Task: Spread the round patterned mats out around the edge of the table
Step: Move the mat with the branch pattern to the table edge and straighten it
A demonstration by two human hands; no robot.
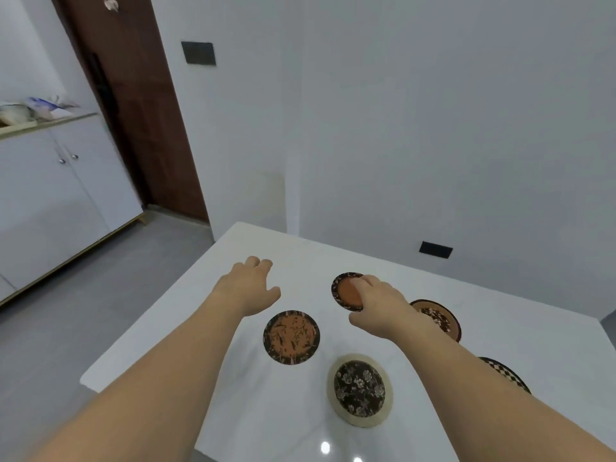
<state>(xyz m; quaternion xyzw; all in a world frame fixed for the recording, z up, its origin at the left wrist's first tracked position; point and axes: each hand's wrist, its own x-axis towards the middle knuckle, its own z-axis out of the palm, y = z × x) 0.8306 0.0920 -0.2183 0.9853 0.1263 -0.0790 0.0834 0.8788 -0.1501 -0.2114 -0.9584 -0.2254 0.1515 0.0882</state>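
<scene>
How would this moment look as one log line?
right hand: on small orange mat | left hand: empty, above table | mats visible: five

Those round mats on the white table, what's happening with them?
A person is laying patterned round mats out on the white table. The right hand has its fingers on a small orange mat with a dark rim. The left hand hovers open over bare table, holding nothing. An orange leafy mat, a dark floral mat and two more by the right arm lie flat.
</scene>
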